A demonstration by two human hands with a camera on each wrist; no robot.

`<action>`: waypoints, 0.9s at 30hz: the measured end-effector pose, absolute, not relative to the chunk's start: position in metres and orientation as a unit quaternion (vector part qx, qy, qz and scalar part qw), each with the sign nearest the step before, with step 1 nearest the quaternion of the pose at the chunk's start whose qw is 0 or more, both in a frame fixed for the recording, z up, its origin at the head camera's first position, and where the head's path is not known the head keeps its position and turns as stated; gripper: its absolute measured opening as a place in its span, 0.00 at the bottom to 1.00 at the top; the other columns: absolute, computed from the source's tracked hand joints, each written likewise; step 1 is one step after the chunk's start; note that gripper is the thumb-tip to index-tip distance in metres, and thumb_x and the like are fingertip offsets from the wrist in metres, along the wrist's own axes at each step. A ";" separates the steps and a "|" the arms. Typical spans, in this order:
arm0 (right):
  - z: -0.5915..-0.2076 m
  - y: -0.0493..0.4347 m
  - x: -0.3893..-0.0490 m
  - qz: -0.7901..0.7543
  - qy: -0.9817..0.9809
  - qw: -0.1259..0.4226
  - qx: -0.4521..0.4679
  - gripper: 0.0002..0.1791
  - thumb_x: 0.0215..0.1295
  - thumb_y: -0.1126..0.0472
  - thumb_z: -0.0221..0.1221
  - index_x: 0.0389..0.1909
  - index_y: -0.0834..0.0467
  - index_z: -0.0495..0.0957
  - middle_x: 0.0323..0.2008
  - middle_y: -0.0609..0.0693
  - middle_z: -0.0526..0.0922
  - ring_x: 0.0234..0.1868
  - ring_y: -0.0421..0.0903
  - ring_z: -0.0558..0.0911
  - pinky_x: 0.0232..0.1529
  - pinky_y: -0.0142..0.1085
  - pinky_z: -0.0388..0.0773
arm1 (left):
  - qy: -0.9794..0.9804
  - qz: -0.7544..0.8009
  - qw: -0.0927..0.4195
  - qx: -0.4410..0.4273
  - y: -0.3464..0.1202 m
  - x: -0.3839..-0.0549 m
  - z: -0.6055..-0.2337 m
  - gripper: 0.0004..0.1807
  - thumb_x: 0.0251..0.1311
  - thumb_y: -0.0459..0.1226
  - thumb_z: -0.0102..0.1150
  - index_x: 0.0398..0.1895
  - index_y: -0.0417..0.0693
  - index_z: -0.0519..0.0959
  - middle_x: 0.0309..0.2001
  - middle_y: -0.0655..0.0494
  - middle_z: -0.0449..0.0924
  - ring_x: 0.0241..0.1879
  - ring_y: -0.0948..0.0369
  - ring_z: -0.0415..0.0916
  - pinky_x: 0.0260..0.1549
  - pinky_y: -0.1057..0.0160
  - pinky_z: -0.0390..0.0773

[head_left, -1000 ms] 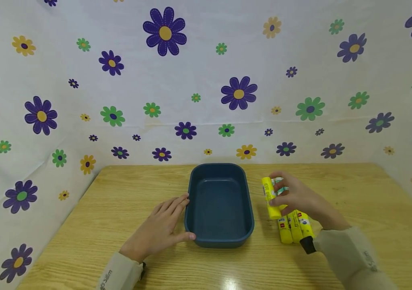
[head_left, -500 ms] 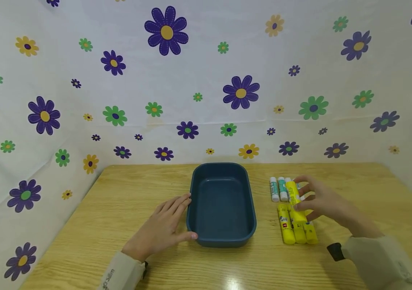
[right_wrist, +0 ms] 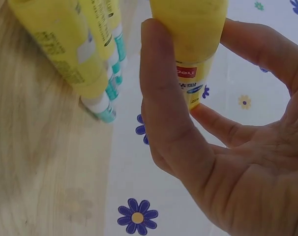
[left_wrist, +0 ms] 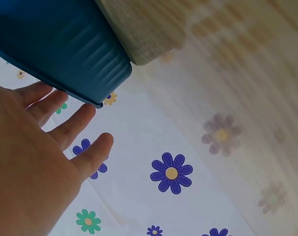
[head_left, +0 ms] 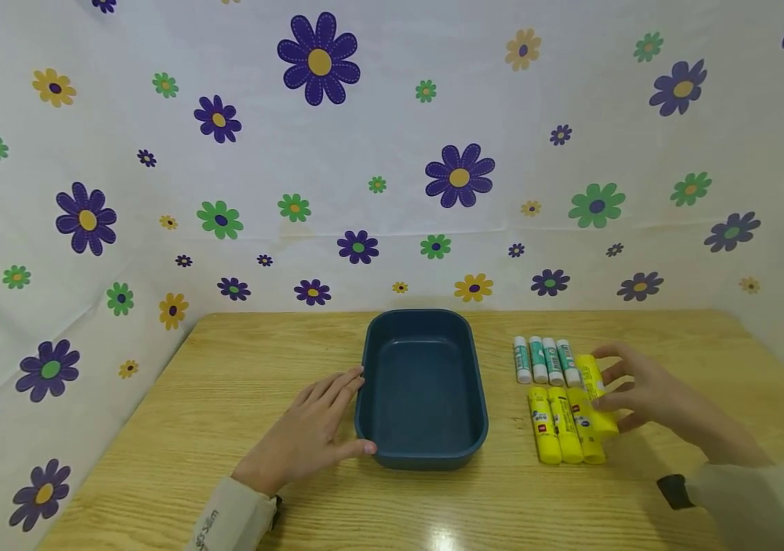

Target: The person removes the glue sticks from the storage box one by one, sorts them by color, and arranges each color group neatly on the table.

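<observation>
My right hand pinches a yellow glue stick between thumb and fingers, at the right end of a row of yellow glue sticks. In the right wrist view the held glue stick shows a red label. Behind that row lie several smaller white-and-teal glue sticks, side by side. My left hand rests with extended fingers against the left side of a dark blue rectangular bin. The left wrist view shows those fingertips at the bin's rim.
The bin stands in the middle of the wooden table, left of the glue sticks. A white cloth with printed flowers hangs behind the table and along both sides.
My right hand has moved right with the yellow glue stick, from beside the bin to the right end of the yellow row. The left hand stays at the bin.
</observation>
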State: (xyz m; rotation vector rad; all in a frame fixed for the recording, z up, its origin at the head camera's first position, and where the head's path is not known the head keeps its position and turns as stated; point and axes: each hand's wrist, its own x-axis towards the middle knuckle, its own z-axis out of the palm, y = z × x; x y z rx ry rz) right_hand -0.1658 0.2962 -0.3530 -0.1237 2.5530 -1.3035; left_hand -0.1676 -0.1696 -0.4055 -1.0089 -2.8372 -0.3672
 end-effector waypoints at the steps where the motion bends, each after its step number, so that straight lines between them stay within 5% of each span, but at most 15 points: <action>1: -0.354 0.299 -0.166 -0.449 0.882 0.137 -0.041 0.43 0.63 0.70 0.64 0.71 0.74 0.48 0.53 0.74 0.67 0.46 0.60 0.80 0.35 0.50 0.87 | -0.934 -0.121 0.054 -0.332 -0.169 -0.167 -0.405 0.52 0.65 0.69 0.50 0.76 0.37 0.61 0.79 0.47 0.55 0.75 0.47 0.55 0.70 0.40 0.58; 27: -0.390 0.318 -0.162 -0.398 0.899 0.185 -0.017 0.40 0.60 0.67 0.66 0.65 0.76 0.53 0.49 0.76 0.72 0.43 0.59 0.81 0.37 0.51 0.86 | -0.937 -0.122 0.039 -0.324 -0.169 -0.167 -0.405 0.51 0.66 0.68 0.49 0.77 0.38 0.60 0.79 0.48 0.53 0.75 0.47 0.55 0.71 0.40 0.58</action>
